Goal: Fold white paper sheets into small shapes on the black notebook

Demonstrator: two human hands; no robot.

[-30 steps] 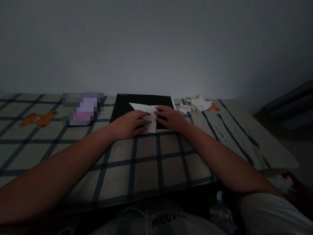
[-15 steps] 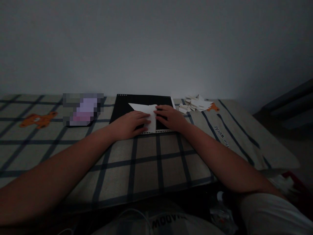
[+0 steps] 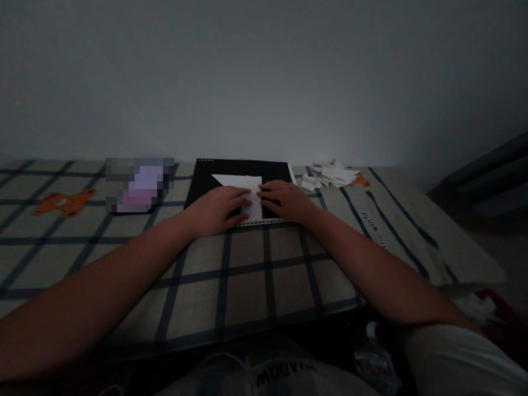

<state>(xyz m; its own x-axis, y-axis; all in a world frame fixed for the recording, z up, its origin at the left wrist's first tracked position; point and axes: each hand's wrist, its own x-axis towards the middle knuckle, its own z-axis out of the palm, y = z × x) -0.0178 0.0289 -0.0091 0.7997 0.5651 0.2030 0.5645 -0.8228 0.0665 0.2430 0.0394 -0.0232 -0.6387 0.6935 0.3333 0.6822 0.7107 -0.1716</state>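
A folded sheet of white paper point(image 3: 254, 195) lies on a black notebook point(image 3: 243, 166), with one pointed corner reaching to the left. Across the left part of the paper lies my left hand point(image 3: 218, 208), its fingers stretched out and spread. My right hand point(image 3: 286, 199) comes in from the other side, fingers apart, with the tips touching the paper's right edge. Both hands are open and rest flat. Part of the paper is hidden under my left hand.
Left of the notebook lies a phone-like thing point(image 3: 144, 187), blurred out by large pixels. Several folded white paper pieces point(image 3: 332, 173) are heaped to the right. A checked cloth point(image 3: 247, 264) with orange bear prints covers the table, and a grey wall point(image 3: 264, 82) stands behind.
The paper has shifted slightly to the left, and its right part lies flatter. My right hand has moved a little left and nearer along the paper's edge.
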